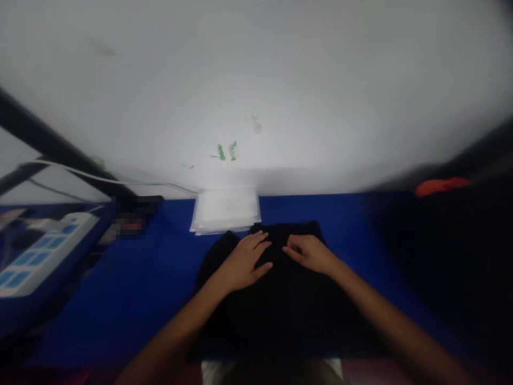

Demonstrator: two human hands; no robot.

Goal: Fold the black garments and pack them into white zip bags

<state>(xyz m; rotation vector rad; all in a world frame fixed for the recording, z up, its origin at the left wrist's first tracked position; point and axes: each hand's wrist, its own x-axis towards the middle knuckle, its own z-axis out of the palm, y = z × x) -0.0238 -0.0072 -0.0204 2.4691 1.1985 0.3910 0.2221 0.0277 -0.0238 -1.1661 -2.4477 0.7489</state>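
Head view: seeing black cloth (284, 299) just nearside of the paper stack (226, 209); resting left hand (245, 261) on the cloth, loosely spread, gripping nothing visible; holding right hand (311, 252) half-curled, nearside and right of the stack, too dim to tell if pinching cloth. Might rumple cloth or bump the stack by pushing forward unevenly.

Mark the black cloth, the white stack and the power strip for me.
Black cloth (286, 294): head view, middle of its visible surface.
White stack (226, 209): head view, its upper face.
Power strip (43, 253): head view, middle of its top.
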